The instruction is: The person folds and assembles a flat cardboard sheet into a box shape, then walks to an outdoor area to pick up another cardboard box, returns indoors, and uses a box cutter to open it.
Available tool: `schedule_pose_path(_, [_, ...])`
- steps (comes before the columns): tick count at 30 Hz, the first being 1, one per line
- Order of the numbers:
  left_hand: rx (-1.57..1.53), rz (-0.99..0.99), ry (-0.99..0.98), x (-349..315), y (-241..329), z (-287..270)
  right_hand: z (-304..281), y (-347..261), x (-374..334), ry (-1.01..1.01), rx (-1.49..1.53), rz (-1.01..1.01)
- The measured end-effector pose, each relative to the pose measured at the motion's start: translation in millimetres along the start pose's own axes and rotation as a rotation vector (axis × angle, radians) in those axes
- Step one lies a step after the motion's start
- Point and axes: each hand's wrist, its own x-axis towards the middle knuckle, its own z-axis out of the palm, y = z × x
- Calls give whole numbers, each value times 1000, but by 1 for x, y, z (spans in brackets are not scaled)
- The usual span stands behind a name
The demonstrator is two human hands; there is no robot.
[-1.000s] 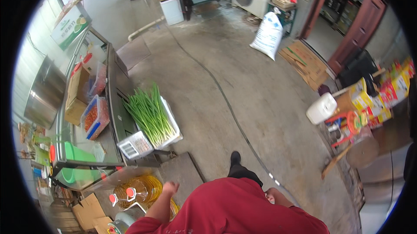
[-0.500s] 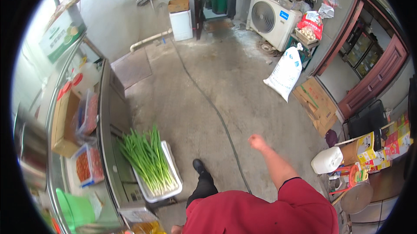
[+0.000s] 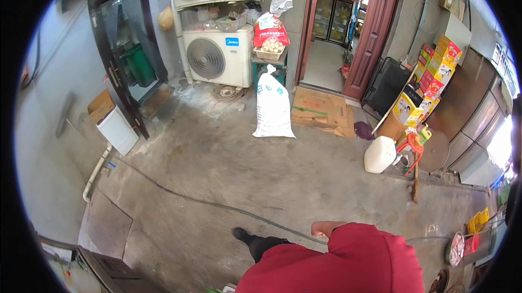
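Hands first: only the right hand point(image 3: 322, 229) is showing, poking out past the red shirt point(image 3: 370, 249) with the forearm mostly tucked behind it, pointing leftward. Fingers look kinda bunched, but it's too small to tell whether they're loose or clenched, and I can't make out anything in them. Left hand's out of view, so can't tell on that one. Nearest thing to the visible hand is a dark, thin hose point(image 3: 209, 202) on the concrete floor point(image 3: 212, 168), curving in from the far left and running behind the person's black shoe point(image 3: 241, 233).
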Motion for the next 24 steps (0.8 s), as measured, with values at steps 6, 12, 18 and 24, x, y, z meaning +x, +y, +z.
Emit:
schedule_pose_path(6, [-163, -19, -134, 127, 25, -48, -121, -201, 117, 29, -227, -200])
schedule_pose_path(12, [-60, -267, -293, 218, 20, -91, -315, -525, 169, 188, -297, -563])
schedule_pose_path(18, [298, -116, -407, 207, -21, -80, -452, -827, 260, 338, -202, -708])
schedule_pose_path(24, [-292, -703, -323, 346, -52, -81, -468, -1000, 310, 205, -140, -658])
